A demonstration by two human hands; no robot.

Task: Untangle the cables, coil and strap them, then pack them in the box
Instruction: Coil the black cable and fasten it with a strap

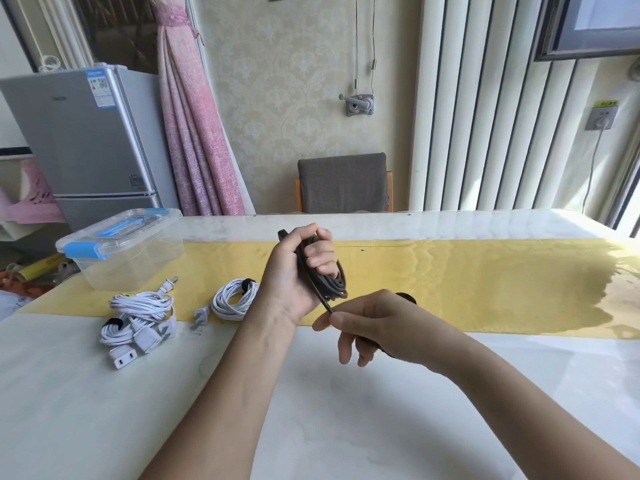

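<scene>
The left hand (298, 271) is raised above the desk (104, 393) with its wrist bent. Its fingers are curled tight round a coil of dark cable (334, 284), and the loops hang out below the fist. One loose tail runs down from the coil to the right hand (375, 327), which sits lower and just beside it. That hand pinches the tail between thumb and forefinger, the other fingers hanging loosely curled. Something dark shows under its palm; I can't tell what it is.

To the left on the desk lies a white cable coil (235, 299) with a black strap round it, its plug beside it. Further left is a looser heap of white cables (138, 317) with plugs and sockets. Behind them, on the yellow runner (467, 282), stands the clear box (124, 251), its lid on and blue latches showing. A grey chair (343, 183) stands at the desk's far side.
</scene>
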